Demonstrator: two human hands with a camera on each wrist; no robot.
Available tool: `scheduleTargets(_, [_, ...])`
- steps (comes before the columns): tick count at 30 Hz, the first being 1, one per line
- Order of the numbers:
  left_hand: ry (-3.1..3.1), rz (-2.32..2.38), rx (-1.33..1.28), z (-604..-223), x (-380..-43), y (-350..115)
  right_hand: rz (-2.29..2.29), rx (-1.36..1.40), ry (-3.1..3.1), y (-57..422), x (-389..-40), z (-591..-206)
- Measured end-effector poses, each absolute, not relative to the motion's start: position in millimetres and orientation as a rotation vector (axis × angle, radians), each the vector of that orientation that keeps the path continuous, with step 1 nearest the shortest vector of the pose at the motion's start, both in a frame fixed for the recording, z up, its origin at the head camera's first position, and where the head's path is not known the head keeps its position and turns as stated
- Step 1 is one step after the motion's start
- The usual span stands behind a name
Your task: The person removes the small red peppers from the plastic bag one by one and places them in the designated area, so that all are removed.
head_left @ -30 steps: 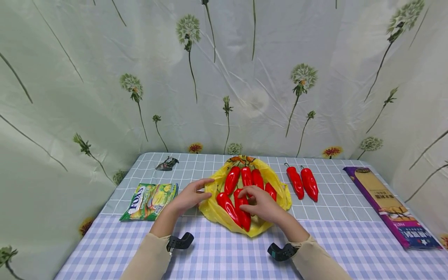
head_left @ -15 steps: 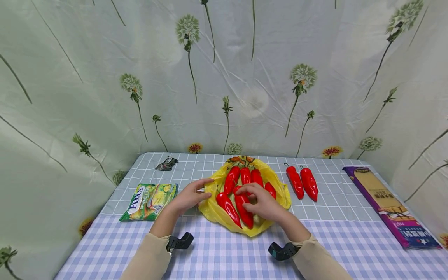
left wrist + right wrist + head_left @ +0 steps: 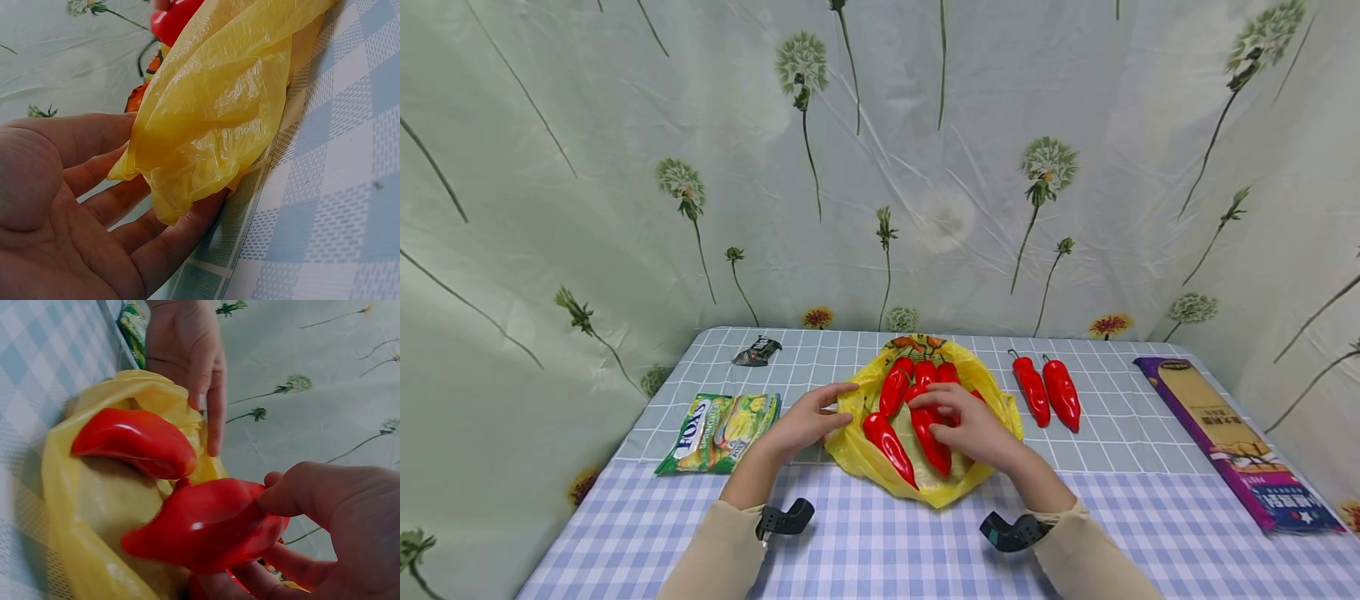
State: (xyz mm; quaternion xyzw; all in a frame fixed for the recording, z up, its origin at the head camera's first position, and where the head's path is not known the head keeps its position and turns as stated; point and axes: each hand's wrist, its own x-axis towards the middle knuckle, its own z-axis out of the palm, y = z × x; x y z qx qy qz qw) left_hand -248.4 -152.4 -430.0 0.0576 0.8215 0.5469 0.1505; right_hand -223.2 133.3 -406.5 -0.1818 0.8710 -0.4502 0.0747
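Observation:
A yellow plastic bag (image 3: pixel 850 454) lies spread wide, with several glossy red peppers inside. My right hand (image 3: pixel 973 429) is over the bag and grips one long red pepper (image 3: pixel 206 525) between thumb and fingers near its upper end; its pointed end slants down toward the bag's front. Beside it, another red pepper (image 3: pixel 889 448) lies along the bag's left side. My left hand (image 3: pixel 808 421) touches the bag's left edge, its fingers extended along the outside of the film in the left wrist view. More peppers (image 3: pixel 897 385) are at the bag's back, partly hidden by my right hand.
Two red peppers (image 3: pixel 1047 392) lie right of the bag. A green Fox's packet (image 3: pixel 722 433) is at left, with a small black wrapper (image 3: pixel 757 352) behind it. A purple pasta packet (image 3: pixel 1236 442) lies along the right. A dandelion-print curtain (image 3: pixel 955 167) hangs behind.
My right hand has shifted slightly back and right, and the gripped pepper has moved right with it, away from the one on the left. My left hand stays at the bag's edge.

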Motion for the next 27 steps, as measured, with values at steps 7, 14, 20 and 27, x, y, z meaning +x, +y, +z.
scheduleTargets(7, [2.358,1.570,0.179,-430,-249,-153,-1.398,-0.450,2.605,139,-223,-398])
scheduleTargets(14, [2.362,1.565,0.177,-431,-249,-154,-1.436,-0.446,2.597,147,-225,-393])
scheduleTargets(20, [2.367,1.564,0.179,-430,-249,-154,-1.477,-0.456,2.602,155,-228,-387])
scheduleTargets(27, [2.367,1.560,0.166,-430,-249,-153,-1.554,-0.436,2.586,166,-229,-380])
